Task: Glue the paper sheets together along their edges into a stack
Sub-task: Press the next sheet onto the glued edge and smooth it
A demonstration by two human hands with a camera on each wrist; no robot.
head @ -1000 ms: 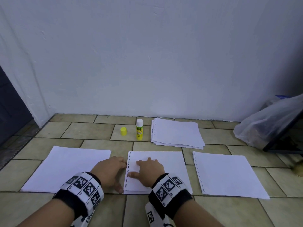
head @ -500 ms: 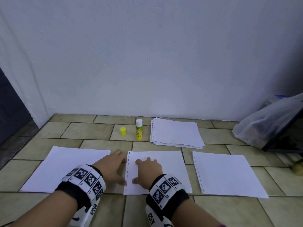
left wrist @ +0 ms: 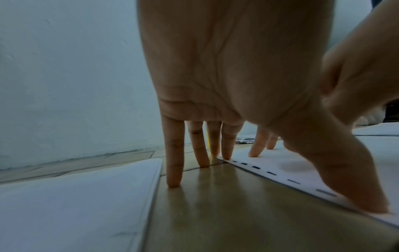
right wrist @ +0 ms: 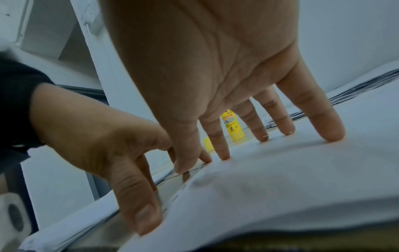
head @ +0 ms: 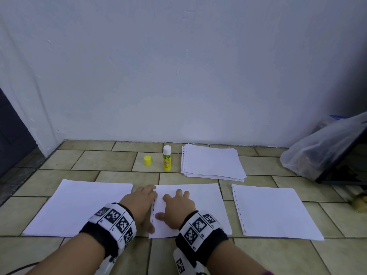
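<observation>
Two or more white sheets lie stacked as the middle pile (head: 200, 207), punched edge to the left. My left hand (head: 142, 205) sits beside that edge with straight fingers (left wrist: 172, 162) on the tile and the thumb (left wrist: 345, 179) pressing the punched strip (left wrist: 280, 168). My right hand (head: 168, 204) lies flat on the pile, its fingertips (right wrist: 328, 129) pressing the top sheet (right wrist: 280, 170). The yellow glue stick (head: 167, 158) stands uncapped behind, its yellow cap (head: 147, 160) to its left. Single sheets lie at left (head: 79, 207) and right (head: 274, 213).
A stack of several punched sheets (head: 212, 161) lies by the wall, right of the glue stick. A clear plastic bag (head: 321, 147) leans on a dark object at far right. The white wall (head: 178, 76) closes the back; the floor is tan tile (head: 111, 161).
My left hand has slid a little to the right, bringing its thumb onto the punched edge of the middle pile. The right hand has stayed pressing on the top sheet.
</observation>
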